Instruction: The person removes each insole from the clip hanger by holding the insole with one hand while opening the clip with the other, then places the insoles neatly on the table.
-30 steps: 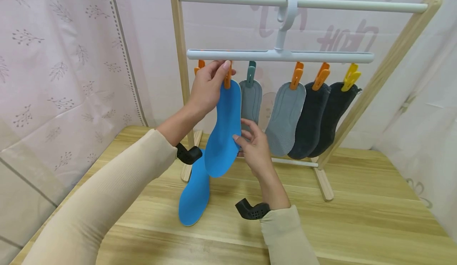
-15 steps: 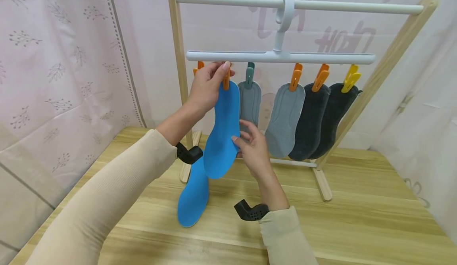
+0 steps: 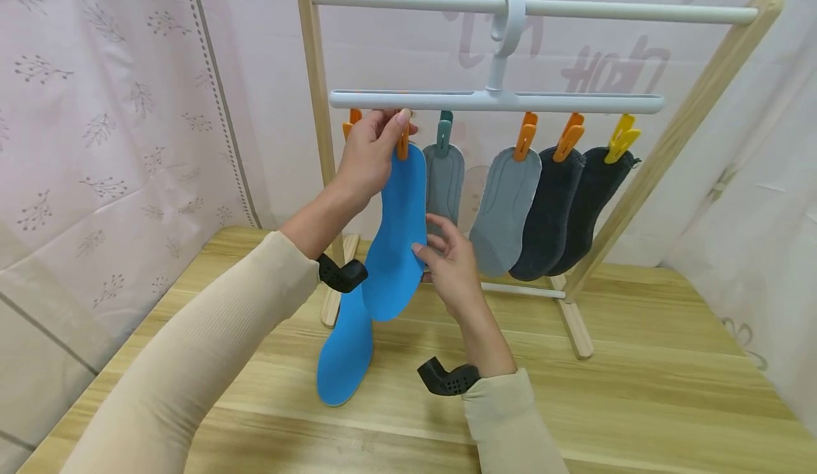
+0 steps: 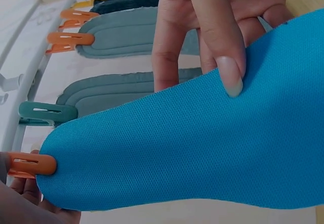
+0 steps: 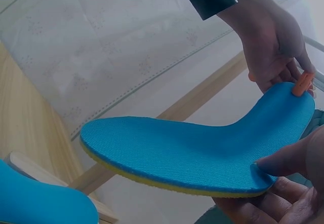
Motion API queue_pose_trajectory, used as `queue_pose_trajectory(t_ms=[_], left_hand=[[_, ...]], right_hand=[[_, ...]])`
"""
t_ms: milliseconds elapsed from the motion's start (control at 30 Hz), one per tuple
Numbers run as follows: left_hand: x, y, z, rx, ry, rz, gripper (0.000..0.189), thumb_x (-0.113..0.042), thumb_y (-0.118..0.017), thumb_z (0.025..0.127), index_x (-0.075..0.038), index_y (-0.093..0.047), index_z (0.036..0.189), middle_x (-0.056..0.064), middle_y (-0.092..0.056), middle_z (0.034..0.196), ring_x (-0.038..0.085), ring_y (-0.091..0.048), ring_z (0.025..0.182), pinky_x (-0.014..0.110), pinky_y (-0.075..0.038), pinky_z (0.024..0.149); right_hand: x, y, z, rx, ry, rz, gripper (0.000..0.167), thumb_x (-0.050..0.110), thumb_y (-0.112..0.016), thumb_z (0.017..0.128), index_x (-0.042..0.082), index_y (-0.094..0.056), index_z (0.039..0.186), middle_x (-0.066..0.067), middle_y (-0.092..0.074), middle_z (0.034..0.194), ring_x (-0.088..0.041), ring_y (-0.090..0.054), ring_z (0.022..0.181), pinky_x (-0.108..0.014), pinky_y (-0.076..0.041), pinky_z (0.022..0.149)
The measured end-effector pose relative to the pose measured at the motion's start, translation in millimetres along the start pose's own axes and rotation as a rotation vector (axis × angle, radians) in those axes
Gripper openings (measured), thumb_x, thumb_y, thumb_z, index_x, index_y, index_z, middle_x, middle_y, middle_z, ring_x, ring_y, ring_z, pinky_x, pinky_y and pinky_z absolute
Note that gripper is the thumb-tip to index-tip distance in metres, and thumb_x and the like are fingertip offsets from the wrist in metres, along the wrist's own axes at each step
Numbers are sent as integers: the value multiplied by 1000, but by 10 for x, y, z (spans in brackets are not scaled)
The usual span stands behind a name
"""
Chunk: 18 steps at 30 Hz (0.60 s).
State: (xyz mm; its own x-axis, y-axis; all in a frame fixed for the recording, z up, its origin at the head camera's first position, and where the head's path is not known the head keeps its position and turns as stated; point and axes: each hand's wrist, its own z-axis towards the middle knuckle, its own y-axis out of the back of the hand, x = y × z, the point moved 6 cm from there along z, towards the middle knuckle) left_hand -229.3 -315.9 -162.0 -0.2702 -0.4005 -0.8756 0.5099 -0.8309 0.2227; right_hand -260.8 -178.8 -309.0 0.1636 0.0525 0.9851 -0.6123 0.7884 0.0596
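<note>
A blue insole (image 3: 397, 247) hangs heel-up below the white hanger bar (image 3: 434, 99). My left hand (image 3: 370, 151) pinches the orange clothespin (image 3: 403, 146) at the insole's top end; in the left wrist view that clothespin (image 4: 40, 163) sits over the heel edge. With thumb in front and fingers behind, my right hand (image 3: 452, 261) holds the insole's right edge. The right wrist view shows the insole's yellowish underside edge (image 5: 152, 182). A second blue insole (image 3: 345, 353) lies on the table, its upper part hidden behind the hanging one and the left wrist camera.
Grey insoles (image 3: 507, 211) and dark insoles (image 3: 590, 208) hang to the right from green, orange and yellow clothespins. Another orange clothespin (image 3: 351, 123) hangs at the far left, partly hidden. The wooden rack (image 3: 319, 84) stands on the wooden table (image 3: 638, 389), before a patterned curtain.
Both hands keep their grip on the clothespin and insole. The hanger and its hanging insoles have shifted slightly left; the head view has moved a little.
</note>
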Motion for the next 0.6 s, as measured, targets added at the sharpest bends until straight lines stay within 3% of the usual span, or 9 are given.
queue_pose_trajectory(t_ms=[267, 600], left_hand=[[28, -11, 2, -22, 14, -42, 41, -32, -46, 108, -9, -53, 141, 12, -65, 126, 27, -60, 126, 33, -44, 115], [71, -30, 36, -33, 44, -43, 41, -33, -46, 108, -10, -53, 141, 10, -64, 128, 22, -65, 119, 33, -48, 113]], right_hand=[[-3, -1, 10, 3, 3, 3, 55, 6, -56, 103, 23, -39, 153, -16, -61, 140, -34, -69, 117, -42, -62, 82], [-42, 50, 46, -2, 14, 1, 53, 5, -56, 102, 22, -43, 151, -18, -64, 134, -35, -71, 107, -43, -62, 78]])
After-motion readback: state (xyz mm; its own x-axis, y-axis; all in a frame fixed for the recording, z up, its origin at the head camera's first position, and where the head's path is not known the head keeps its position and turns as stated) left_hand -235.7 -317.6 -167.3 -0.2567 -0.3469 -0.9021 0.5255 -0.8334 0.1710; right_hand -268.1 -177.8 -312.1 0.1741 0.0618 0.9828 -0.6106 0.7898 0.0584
